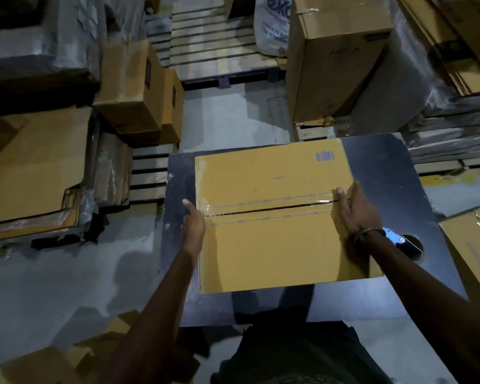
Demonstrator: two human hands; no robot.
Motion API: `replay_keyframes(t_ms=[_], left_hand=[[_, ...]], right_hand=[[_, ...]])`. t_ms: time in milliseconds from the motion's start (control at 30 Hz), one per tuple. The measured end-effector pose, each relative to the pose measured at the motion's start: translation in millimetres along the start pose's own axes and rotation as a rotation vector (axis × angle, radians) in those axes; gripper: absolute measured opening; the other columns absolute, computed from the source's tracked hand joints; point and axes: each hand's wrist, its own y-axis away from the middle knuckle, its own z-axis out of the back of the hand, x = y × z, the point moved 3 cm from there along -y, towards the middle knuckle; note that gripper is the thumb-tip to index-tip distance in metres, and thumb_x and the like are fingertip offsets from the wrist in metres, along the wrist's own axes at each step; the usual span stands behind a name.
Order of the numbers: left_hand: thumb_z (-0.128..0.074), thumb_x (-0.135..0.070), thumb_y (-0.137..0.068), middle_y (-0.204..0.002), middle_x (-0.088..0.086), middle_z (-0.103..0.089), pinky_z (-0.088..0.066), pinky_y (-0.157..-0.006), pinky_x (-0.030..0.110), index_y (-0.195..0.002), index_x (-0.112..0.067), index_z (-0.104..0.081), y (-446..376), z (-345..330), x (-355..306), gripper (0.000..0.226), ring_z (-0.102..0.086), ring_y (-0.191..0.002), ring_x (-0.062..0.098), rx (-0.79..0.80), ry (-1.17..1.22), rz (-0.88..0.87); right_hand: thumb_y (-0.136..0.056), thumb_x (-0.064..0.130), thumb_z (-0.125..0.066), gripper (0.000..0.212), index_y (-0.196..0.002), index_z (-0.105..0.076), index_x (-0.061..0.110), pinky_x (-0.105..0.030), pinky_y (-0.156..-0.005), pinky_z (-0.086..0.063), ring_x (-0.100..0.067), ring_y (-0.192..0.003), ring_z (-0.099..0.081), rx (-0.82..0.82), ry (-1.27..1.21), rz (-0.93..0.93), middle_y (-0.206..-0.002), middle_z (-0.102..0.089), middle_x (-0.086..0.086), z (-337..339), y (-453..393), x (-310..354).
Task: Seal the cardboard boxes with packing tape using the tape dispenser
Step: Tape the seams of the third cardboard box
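A flat, closed cardboard box (277, 217) lies on a dark table (385, 173), taking up most of its middle. The top of the box is plain yellow-brown card with two flaps meeting at a centre seam that runs from its left edge to its right edge. A strip of clear, glossy tape (263, 207) lies along that seam, and faint blue dashed printing runs on both sides of it. A small blue printed mark (325, 156) sits near the far right corner of the box, and a pale, shiny patch shows along its left edge.

The left hand (193, 221) is at the left edge of the box where the seam ends, fingers straight and relaxed, the forefinger pointing away from the person; it grips nothing. The right hand (352, 210) rests flat at the right end of the seam, fingers straight and pressed on the box top and its right edge, holding nothing.

Just right of the box, behind the right wrist, a tape dispenser (399, 239) with a blue handle lies on the table, partly hidden by the arm. Beyond the far side of the box, across a bare floor, stand more brown cartons (139, 87) and a wooden pallet (214, 45).
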Motion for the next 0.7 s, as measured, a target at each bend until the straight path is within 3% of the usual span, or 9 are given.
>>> replay_keyframes(t_ms=[67, 133, 200, 300, 400, 467, 533, 600, 700], left_hand=[[-0.006, -0.075, -0.103, -0.155, 0.021, -0.05, -0.038, -0.109, 0.053, -0.153, -0.01, -0.051, 10.5, 0.1, -3.5, 0.093, -0.05, -0.14, 0.042, -0.164, -0.12, -0.129], [-0.021, -0.061, -0.11, -0.161, 0.017, -0.044, -0.036, -0.112, 0.052, -0.157, -0.013, -0.045, 33.5, -4.8, -14.9, 0.071, -0.045, -0.145, 0.039, -0.381, -0.241, -0.431], [-0.038, -0.047, -0.11, -0.162, 0.013, -0.044, -0.03, -0.119, 0.051, -0.155, -0.013, -0.047, 50.9, -27.7, -24.2, 0.057, -0.04, -0.149, 0.033, -0.434, -0.385, -0.736], [-0.052, -0.035, -0.101, -0.16, 0.008, -0.048, -0.024, -0.125, 0.054, -0.149, -0.015, -0.055, 73.7, -81.6, -35.7, 0.052, -0.041, -0.15, 0.028, -0.259, -0.521, -1.033], [-0.056, -0.031, -0.096, -0.157, 0.006, -0.053, -0.03, -0.123, 0.053, -0.143, -0.016, -0.059, 104.2, -138.8, -48.1, 0.049, -0.046, -0.147, 0.027, -0.044, -0.533, -1.234], [-0.054, -0.034, -0.098, -0.157, 0.004, -0.053, -0.031, -0.123, 0.051, -0.142, -0.017, -0.06, 119.0, -171.9, -53.6, 0.047, -0.047, -0.147, 0.025, 0.055, -0.553, -1.306], [-0.052, -0.038, -0.101, -0.159, 0.002, -0.051, -0.029, -0.124, 0.049, -0.143, -0.019, -0.059, 130.4, -197.5, -58.3, 0.047, -0.044, -0.149, 0.022, 0.087, -0.594, -1.336], [-0.05, -0.042, -0.101, -0.161, 0.001, -0.048, -0.027, -0.125, 0.047, -0.146, -0.02, -0.057, 138.6, -216.1, -62.4, 0.051, -0.04, -0.152, 0.021, 0.099, -0.629, -1.331], [-0.045, -0.052, -0.104, -0.166, 0.002, -0.041, -0.021, -0.128, 0.049, -0.153, -0.022, -0.052, 147.3, -238.0, -65.3, 0.057, -0.029, -0.158, 0.02, 0.092, -0.691, -1.303]], right_hand=[[-0.101, 0.074, -0.023, 0.081, -0.162, -0.015, 0.022, -0.054, -0.096, -0.05, -0.047, -0.12, -0.06, 0.025, 0.021, 0.035, -0.149, -0.054, -0.02, 2.8, 4.6, 4.1], [-0.1, 0.074, -0.026, 0.081, -0.162, -0.015, 0.022, -0.051, -0.093, -0.051, -0.044, -0.118, -0.062, 0.067, 0.03, 0.089, -0.146, -0.057, -0.019, 4.0, 10.2, 8.2], [-0.1, 0.074, -0.029, 0.082, -0.164, -0.012, 0.025, -0.052, -0.098, -0.05, -0.044, -0.125, -0.059, 0.135, 0.051, 0.13, -0.154, -0.051, -0.017, 3.4, 15.6, 10.8], [-0.1, 0.076, -0.03, 0.079, -0.164, -0.015, 0.031, -0.052, -0.108, -0.046, -0.04, -0.134, -0.054, 0.221, -0.004, 0.166, -0.158, -0.047, -0.01, 4.9, 23.7, 12.1], [-0.093, 0.086, -0.025, 0.081, -0.149, -0.051, 0.033, -0.049, -0.113, -0.042, -0.03, -0.137, -0.053, 0.23, -0.264, 0.034, -0.148, -0.059, -0.002, 13.0, 22.8, -6.2], [-0.095, 0.083, -0.029, 0.066, -0.103, -0.067, 0.03, -0.045, -0.094, -0.051, -0.03, -0.114, -0.065, 0.102, -0.373, -0.04, -0.111, -0.071, 0.002, 23.7, 25.2, -34.4], [-0.104, 0.062, -0.041, 0.049, -0.082, -0.063, 0.024, -0.038, -0.069, -0.044, -0.034, -0.088, -0.065, -0.05, -0.29, -0.058, -0.085, -0.069, -0.004, 37.9, 31.4, -72.6], [-0.103, 0.049, -0.052, 0.041, -0.088, -0.071, 0.016, -0.032, -0.066, -0.041, -0.033, -0.085, -0.068, -0.16, -0.154, -0.128, -0.088, -0.073, -0.01, 46.0, 39.0, -117.6], [-0.087, 0.061, -0.055, 0.049, -0.099, -0.075, 0.018, -0.03, -0.063, -0.05, -0.029, -0.084, -0.071, -0.11, 0.083, -0.138, -0.091, -0.075, -0.007, 43.0, 43.7, -174.7]])
